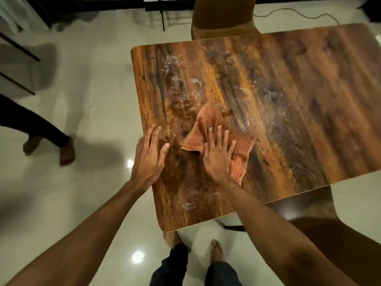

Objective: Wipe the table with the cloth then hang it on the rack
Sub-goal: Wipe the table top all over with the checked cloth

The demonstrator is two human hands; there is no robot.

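Pressing our flat, spread right hand (216,155) on the cloth (214,129), left hand (149,155) open (apparently bracing) on the desk (288,100).

Desk (288,100) cut off at right edge. Middle of cloth (206,122) hidden under right hand (217,153). Chair (222,17) cropped at top, seat tucked behind desk. Bystander's legs (41,131) cut off at left, blurred. No rack identifiable.

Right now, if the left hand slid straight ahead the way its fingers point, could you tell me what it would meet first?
The left hand lies flat on the table, fingers pointing away, left of the cloth. Ahead lies only bare wood with whitish smears, then probably the table's far edge.
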